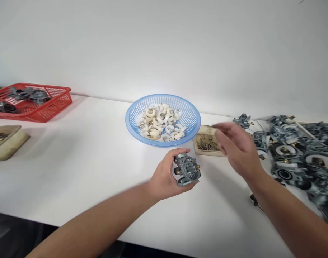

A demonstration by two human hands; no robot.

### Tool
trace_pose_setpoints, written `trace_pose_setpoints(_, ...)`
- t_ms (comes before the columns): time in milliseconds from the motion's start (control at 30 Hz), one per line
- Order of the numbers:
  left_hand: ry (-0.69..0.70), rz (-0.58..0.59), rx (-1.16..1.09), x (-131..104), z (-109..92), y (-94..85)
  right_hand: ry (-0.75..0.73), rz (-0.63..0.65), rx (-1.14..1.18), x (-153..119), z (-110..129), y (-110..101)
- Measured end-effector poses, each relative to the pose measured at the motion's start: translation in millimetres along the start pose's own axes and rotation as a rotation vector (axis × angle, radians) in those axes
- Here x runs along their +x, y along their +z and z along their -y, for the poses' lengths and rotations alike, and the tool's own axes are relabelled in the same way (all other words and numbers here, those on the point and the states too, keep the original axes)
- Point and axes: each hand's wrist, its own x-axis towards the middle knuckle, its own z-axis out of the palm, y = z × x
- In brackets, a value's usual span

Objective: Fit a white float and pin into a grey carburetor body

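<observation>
A grey metal carburetor body with brass fittings is gripped in my left hand, its open bowl side turned up toward me. My thumb and fingers wrap around its left and lower sides. My right hand hovers over the right end of a small beige tray that holds thin metal pins. Its fingers reach leftward with a gap between thumb and forefinger, and nothing shows between them. Just behind my left hand, a round blue plastic basket contains white ring-shaped floats with small metal tabs.
Many carburetor bodies, some with white floats, crowd the table's right side. A red basket with more bodies stands back left, near a beige tray of small brass parts. A small dark object lies by my right forearm.
</observation>
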Motion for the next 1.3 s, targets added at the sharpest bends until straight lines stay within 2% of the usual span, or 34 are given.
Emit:
trace_pose_setpoints(33, -0.021, 0.022, -0.040, -1.1, -1.7, 1.7, -0.067, 0.049, -0.237, 19.0, 5.2, 1.9)
trace_pose_setpoints(67, -0.042, 0.044, -0.075, -2.4, -4.2, 3.6, -0.111, 0.162, -0.506, 38.1, 10.1, 7.0)
trace_pose_setpoints(167, -0.085, 0.075, -0.120, -6.5, -12.4, 7.9, -0.086, 0.316, -0.741, 90.1, 20.7, 39.3)
trace_pose_setpoints(267, -0.148, 0.086, -0.152, -7.2, -16.2, 9.3, -0.010, 0.532, -0.954, 125.3, 25.1, 79.6)
trace_pose_setpoints(400, -0.199, 0.116, -0.137, -3.2, -12.9, 8.8, 0.101, 0.770, -1.101, 143.9, 25.7, 113.6)
trace_pose_setpoints(567, -0.157, 0.175, -0.120, -3.5, -7.6, 10.4, 0.110, 0.918, -1.063, 146.6, 18.2, 125.4)
trace_pose_setpoints(700, -0.051, 0.185, -0.122, -8.3, -3.6, 12.5, 0.099, 0.956, -1.028, 152.0, 9.2, 121.8)
trace_pose_setpoints(900, 0.290, 0.128, -0.086, -11.1, 4.0, 15.1, 0.118, 0.944, -0.943, 152.4, 5.6, 118.7)
trace_pose_setpoints(967, 0.362, 0.108, -0.097, -11.3, 6.3, 15.8, 0.136, 0.924, -0.889, 150.1, 5.6, 119.8)
trace_pose_setpoints(1133, 0.416, 0.042, -0.132, -11.7, 6.1, 16.0, 0.130, 0.813, -0.618, 146.7, 9.6, 111.3)
trace_pose_setpoints(1233, 0.394, -0.054, -0.092, -11.2, 0.6, 16.2, 0.122, 0.690, -0.351, 139.5, 18.0, 93.9)
trace_pose_setpoints(1300, 0.332, -0.100, -0.098, -10.9, -4.2, 16.5, 0.152, 0.616, -0.167, 127.2, 23.8, 77.9)
